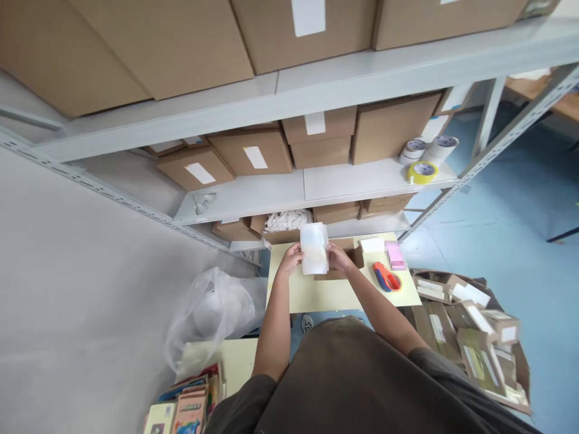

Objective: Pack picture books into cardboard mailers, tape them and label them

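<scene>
Both my hands hold a small white translucent packet [314,248] upright over a pale yellow table [316,294]. My left hand [290,259] grips its left edge with fingers closed. My right hand [338,258] grips its right edge, fingers also closed. Just behind the packet lies an open brown cardboard box [344,258], partly hidden by my right hand. A red and blue tape dispenser [386,278] rests on the table to the right of my right hand.
A pink blurred item [395,254] lies by the dispenser. Grey shelving [316,184] holds cardboard boxes and tape rolls [423,172]. A clear plastic bag [212,316] sits at left, colourful cards [190,404] at lower left, and a carton of window boxes [474,337] at right.
</scene>
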### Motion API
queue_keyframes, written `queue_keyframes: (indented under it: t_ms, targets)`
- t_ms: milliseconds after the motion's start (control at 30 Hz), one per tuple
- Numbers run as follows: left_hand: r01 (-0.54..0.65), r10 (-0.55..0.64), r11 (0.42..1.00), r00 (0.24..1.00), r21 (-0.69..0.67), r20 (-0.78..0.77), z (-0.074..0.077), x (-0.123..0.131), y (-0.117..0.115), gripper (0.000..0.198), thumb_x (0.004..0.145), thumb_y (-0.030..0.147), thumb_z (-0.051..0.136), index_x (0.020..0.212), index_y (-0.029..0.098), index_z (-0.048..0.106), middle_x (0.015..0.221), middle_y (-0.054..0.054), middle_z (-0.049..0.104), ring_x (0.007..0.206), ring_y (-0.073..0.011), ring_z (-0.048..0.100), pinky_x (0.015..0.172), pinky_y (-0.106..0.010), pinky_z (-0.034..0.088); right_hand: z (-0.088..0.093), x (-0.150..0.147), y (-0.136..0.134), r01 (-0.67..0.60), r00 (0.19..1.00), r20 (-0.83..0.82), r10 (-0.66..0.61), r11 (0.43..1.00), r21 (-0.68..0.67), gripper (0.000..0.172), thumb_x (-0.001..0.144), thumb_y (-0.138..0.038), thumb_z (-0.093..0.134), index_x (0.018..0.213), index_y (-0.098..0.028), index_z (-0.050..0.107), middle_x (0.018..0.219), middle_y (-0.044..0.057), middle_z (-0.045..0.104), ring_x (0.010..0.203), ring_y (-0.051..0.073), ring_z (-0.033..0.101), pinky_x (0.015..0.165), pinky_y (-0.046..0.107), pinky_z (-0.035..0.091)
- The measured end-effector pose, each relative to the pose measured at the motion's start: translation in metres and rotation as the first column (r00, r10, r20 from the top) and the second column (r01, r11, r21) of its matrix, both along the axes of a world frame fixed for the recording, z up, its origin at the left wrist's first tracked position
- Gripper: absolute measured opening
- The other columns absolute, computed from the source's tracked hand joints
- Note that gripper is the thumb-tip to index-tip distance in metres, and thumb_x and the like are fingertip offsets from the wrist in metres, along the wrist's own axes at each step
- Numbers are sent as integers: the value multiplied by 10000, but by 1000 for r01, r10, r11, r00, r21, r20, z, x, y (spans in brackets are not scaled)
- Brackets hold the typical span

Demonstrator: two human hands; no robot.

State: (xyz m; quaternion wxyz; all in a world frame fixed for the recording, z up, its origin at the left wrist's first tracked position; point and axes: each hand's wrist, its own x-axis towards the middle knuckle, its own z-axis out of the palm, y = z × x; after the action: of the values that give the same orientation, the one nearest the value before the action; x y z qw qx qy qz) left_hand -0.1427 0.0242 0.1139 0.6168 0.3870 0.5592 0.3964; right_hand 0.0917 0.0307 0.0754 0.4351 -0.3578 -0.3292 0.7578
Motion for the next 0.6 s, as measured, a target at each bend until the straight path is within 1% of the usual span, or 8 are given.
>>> queue_keyframes:
  t_ms: [67, 133, 267, 333, 400, 500, 533, 600]
  targets:
    - [-40, 40, 999, 998, 1, -53, -9, 31, -2, 471, 671, 282, 848, 1111, 183, 713, 1036, -72, 780, 901, -208, 730, 700, -258, 567, 4, 33, -1, 60, 994, 88, -60, 998, 5, 548, 761, -545, 843, 1203, -247, 718, 1062, 48, 810, 983, 263, 750, 848, 369, 603]
    - [-83, 82, 997, 993, -10, -86, -19, 60, -5, 441, 678, 250, 828, 1097, 170, 717, 994, -72, 773, 871, -206, 729, 679, -259, 567, 5, 59, -1, 80, 979, 185, -84, 996, 32, 582, 743, -466, 853, 1259, -246, 696, 1015, 35, 808, 957, 259, 744, 854, 378, 602]
    - [-178, 174, 983, 982, -39, -79, -39, 101, -11, 409, 701, 225, 809, 1094, 163, 715, 979, -75, 769, 874, -210, 742, 719, -307, 609, -2, 86, 2, 65, 899, 420, -125, 986, 154, 525, 787, -340, 743, 1291, -202, 695, 1005, 54, 810, 949, 259, 737, 892, 397, 600]
    - [-221, 215, 974, 971, -53, -104, -48, 115, -15, 406, 719, 224, 812, 1108, 166, 711, 982, -80, 774, 881, -214, 749, 737, -327, 622, -8, 88, 5, 26, 801, 581, -144, 978, 206, 513, 806, -261, 671, 1313, -191, 699, 1056, 68, 812, 962, 256, 740, 910, 396, 598]
    - [-253, 235, 965, 952, -73, -197, -57, 126, -19, 386, 733, 224, 822, 1101, 172, 715, 979, -83, 783, 877, -215, 756, 740, -325, 623, -14, 87, 9, -29, 657, 736, -163, 970, 240, 532, 808, -189, 625, 1334, -202, 706, 1136, 75, 808, 1013, 260, 745, 948, 396, 595]
    - [-245, 180, 959, 913, -140, -366, -69, 140, -26, 281, 755, 238, 838, 1011, 180, 739, 950, -84, 797, 877, -228, 772, 757, -321, 624, -17, 83, 17, -149, 438, 882, -171, 954, 259, 579, 794, -99, 602, 1342, -236, 730, 1246, 73, 796, 1125, 280, 740, 1019, 392, 578]
    - [-226, 146, 957, 915, -180, -375, -72, 144, -29, 239, 777, 247, 834, 987, 177, 745, 932, -90, 799, 871, -233, 778, 764, -323, 625, -18, 82, 21, -199, 386, 908, -161, 947, 252, 597, 791, -73, 593, 1346, -243, 735, 1270, 71, 792, 1148, 285, 736, 1030, 388, 575]
    - [-175, 91, 950, 947, -260, -307, -77, 149, -33, 181, 849, 266, 798, 986, 157, 749, 906, -117, 800, 854, -237, 788, 773, -324, 628, -17, 77, 28, -301, 318, 940, -125, 927, 225, 627, 793, -32, 571, 1360, -242, 739, 1293, 70, 788, 1171, 287, 732, 1035, 376, 575]
